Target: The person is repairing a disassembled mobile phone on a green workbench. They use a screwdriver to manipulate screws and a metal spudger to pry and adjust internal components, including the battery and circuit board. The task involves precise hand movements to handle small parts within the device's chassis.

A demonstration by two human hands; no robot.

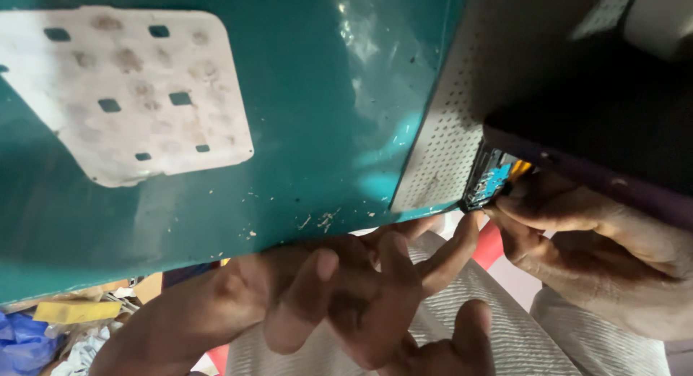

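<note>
1. A small blue and orange part (498, 177) sat in an open gap at the lower right corner of a perforated grey panel (444, 141), right of centre in the view.
2. The right hand (577, 235) came in from the right, its fingertips (514, 206) pressed together and pinching at that part.
3. The left hand (346, 296) lay below the panel with fingers spread apart; its index fingertip (469, 224) touched the panel's lower corner just beside the part, holding nothing.
4. The grey panel adjoined a teal metal surface (317, 116), which filled the upper left.
5. A worn white plate (137, 87) with small square holes lay flat against the teal surface.
6. White ribbed cloth (505, 333) showed beneath both hands.
</note>
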